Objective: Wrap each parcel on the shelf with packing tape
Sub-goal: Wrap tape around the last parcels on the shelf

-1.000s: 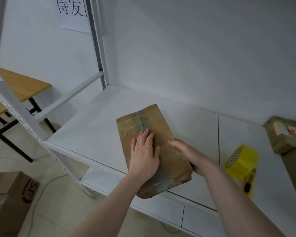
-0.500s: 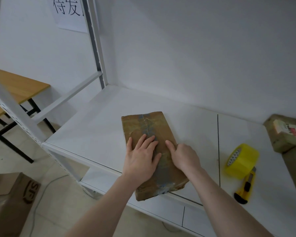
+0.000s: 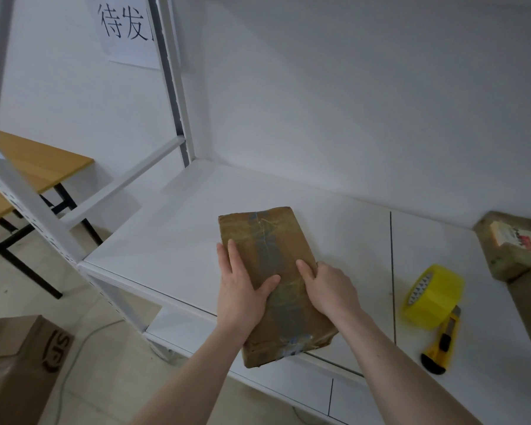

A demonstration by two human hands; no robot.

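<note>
A brown paper parcel [image 3: 267, 237] with a strip of clear tape down its middle lies on the white shelf [image 3: 166, 237], its near end overhanging the front edge. My left hand [image 3: 242, 289] grips its left side, fingers along the edge and thumb across the top. On the other side, my right hand [image 3: 331, 289] grips the right edge with its thumb on top and fingers curled over the side. To the right a yellow tape roll [image 3: 432, 297] stands on the shelf, with a yellow utility knife [image 3: 442, 345] beside it. Further parcels [image 3: 509, 243] sit at the far right.
A white perforated shelf upright [image 3: 28, 204] rises at the left front corner, with another post [image 3: 172, 87] at the back. A cardboard box [image 3: 19, 363] stands on the floor at lower left. A wooden table [image 3: 34, 161] is behind the upright.
The parcel has turned from a slant to nearly straight. My left hand slid from flat on top to its left edge, and my right hand moved to the right edge.
</note>
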